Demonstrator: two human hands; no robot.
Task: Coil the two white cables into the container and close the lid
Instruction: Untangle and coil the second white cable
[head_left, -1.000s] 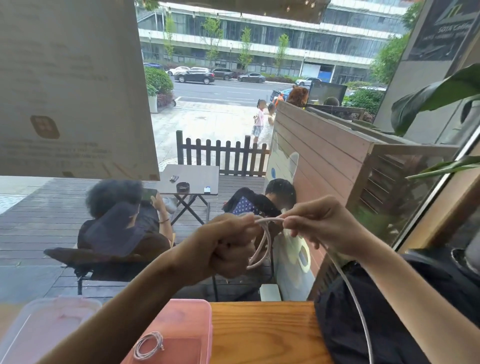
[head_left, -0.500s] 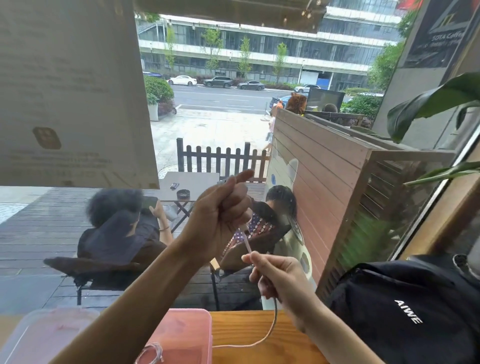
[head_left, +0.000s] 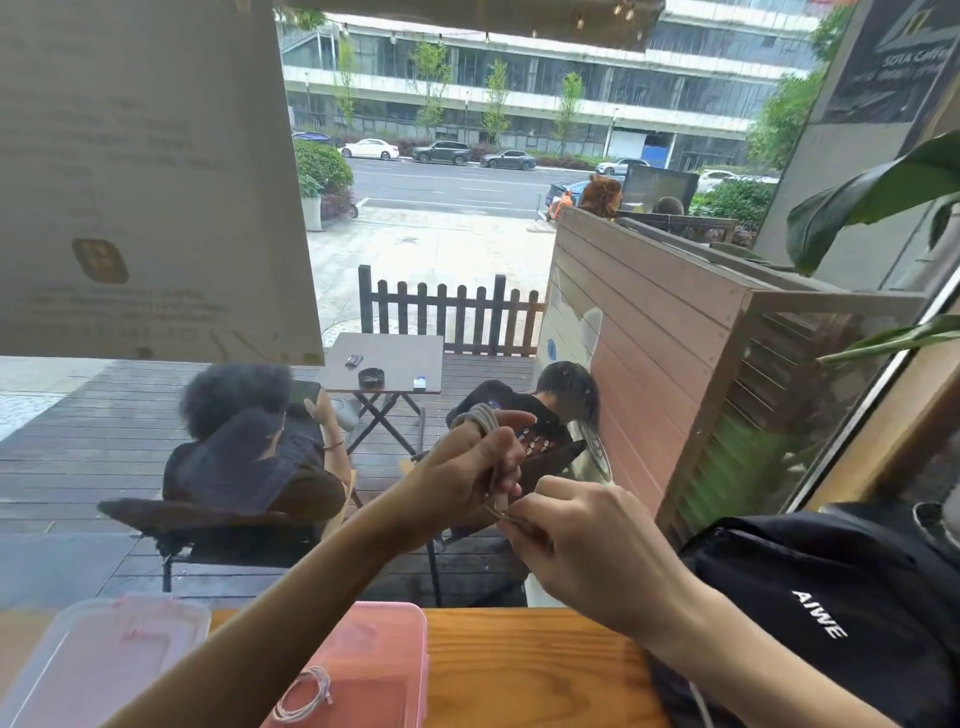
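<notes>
My left hand (head_left: 467, 467) is raised in front of the window with a white cable (head_left: 485, 418) wound in loops around its fingers. My right hand (head_left: 587, 545) is just below and to the right of it, pinching the cable's loose end by its plug (head_left: 501, 503). A second white cable (head_left: 304, 696) lies coiled inside the pink container (head_left: 395, 639) on the wooden table. The clear lid (head_left: 104, 654) lies flat to the left of the container.
A black bag (head_left: 831, 597) with white lettering sits on the wooden table (head_left: 535, 670) at the right. A window pane stands just beyond the table's far edge, with seated people outside. Plant leaves (head_left: 872, 197) hang at the upper right.
My left hand turned and the cable's slack, which hung down to the table, is now wound up around its fingers. My right hand rose to the cable's end, close under my left hand.
</notes>
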